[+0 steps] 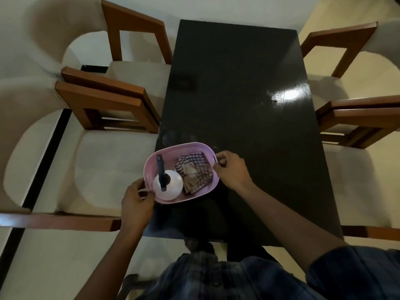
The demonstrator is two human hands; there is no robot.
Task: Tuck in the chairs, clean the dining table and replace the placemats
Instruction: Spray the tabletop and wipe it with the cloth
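Observation:
A pink plastic basket (190,148) sits at the near left corner of the black dining table (242,87). Inside it stand a white spray bottle (171,187) with a dark nozzle and a crumpled checked cloth (194,172). My left hand (135,204) grips the basket's near left handle. My right hand (230,169) grips the handle on its right end. Two cream chairs with wooden arms stand along the left side, the nearer chair (104,169) and the farther chair (134,72). No placemats are in view.
Two more cream chairs stand along the table's right side, one near (355,161) and one far (368,68). A light reflection shines on the table top at the right. The floor is pale tile with a dark strip at the left.

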